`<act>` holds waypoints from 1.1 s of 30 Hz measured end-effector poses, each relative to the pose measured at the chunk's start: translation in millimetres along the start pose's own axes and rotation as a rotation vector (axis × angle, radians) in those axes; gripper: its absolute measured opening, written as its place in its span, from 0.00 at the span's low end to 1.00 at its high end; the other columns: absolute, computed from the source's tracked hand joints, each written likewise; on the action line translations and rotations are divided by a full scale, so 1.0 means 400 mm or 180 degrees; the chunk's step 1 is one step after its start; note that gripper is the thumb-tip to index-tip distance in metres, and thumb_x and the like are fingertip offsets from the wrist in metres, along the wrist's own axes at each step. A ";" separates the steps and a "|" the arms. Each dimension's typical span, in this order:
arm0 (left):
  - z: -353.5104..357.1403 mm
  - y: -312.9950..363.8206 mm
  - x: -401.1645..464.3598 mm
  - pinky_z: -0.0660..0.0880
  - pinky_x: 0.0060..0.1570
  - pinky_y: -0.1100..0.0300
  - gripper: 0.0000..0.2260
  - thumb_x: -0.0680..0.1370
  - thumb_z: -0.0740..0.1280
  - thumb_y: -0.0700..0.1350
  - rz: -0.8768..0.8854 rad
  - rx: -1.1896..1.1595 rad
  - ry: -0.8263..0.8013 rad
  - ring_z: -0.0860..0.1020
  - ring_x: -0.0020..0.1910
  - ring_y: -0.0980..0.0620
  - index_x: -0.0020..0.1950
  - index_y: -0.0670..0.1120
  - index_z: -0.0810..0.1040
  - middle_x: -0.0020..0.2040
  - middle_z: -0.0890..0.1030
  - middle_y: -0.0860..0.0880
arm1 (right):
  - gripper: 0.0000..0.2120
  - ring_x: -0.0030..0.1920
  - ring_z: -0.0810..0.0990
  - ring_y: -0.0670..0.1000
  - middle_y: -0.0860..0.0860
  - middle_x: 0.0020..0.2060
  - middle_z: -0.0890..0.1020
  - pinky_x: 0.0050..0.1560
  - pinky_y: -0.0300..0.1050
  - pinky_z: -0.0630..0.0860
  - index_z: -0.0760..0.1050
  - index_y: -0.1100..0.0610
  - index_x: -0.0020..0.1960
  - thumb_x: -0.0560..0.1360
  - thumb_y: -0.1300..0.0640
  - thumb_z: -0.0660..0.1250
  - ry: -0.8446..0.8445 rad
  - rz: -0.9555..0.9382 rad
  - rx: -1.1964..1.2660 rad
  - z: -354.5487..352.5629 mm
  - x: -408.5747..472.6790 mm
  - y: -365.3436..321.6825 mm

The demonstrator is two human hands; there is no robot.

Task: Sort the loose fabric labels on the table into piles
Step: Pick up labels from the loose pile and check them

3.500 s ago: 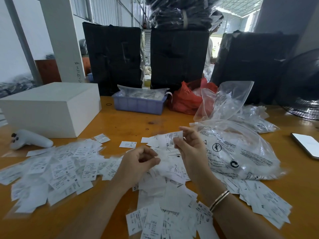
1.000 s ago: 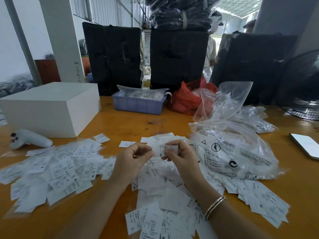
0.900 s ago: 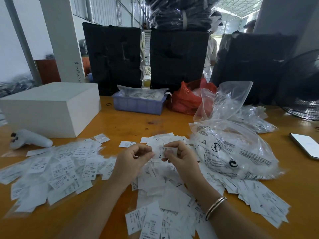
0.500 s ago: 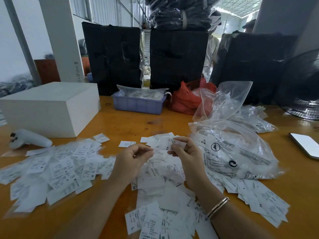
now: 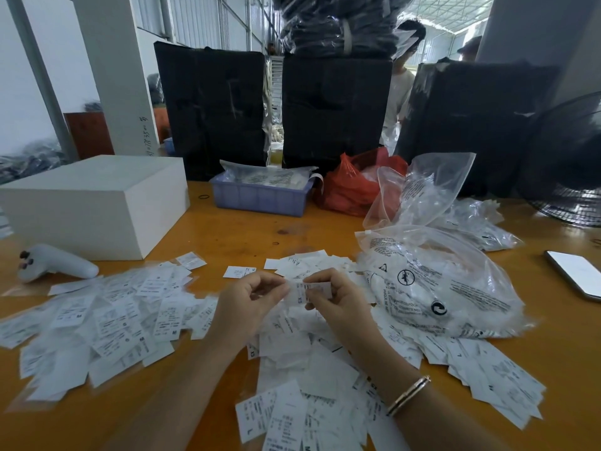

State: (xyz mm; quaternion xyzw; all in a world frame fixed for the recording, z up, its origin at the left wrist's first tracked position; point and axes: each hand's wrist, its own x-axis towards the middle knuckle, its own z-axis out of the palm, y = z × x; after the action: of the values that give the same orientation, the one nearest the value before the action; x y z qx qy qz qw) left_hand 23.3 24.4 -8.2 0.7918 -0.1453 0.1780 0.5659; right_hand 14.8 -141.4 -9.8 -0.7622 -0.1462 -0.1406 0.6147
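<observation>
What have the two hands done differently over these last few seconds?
The right hand came down and brought its label to the left hand; both now pinch it. The label piles, plastic bag and white box stayed put.

Head cam, fwd-down, close over table (image 5: 227, 232)

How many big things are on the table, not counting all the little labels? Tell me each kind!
White box: 1
Blue tray: 1
Red bag: 1
White handheld controller: 1
Phone: 1
Clear plastic bags: at least 3, the biggest one nearest the hands; the far ones overlap
Total: at least 8
</observation>
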 end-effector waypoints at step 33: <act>-0.004 0.002 -0.002 0.75 0.38 0.72 0.09 0.69 0.64 0.58 0.0018 -0.0159 -0.0156 0.80 0.38 0.63 0.43 0.58 0.81 0.38 0.84 0.61 | 0.08 0.35 0.81 0.50 0.46 0.37 0.82 0.37 0.36 0.76 0.77 0.57 0.45 0.74 0.69 0.66 0.0622 0.0124 0.1229 -0.010 0.008 0.001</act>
State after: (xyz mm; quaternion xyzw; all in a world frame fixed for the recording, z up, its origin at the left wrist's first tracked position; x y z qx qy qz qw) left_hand 22.2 25.7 -7.5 0.7811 -0.1658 0.1565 0.5812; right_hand 17.7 -145.1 -8.0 -0.6158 -0.0954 -0.1714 0.7631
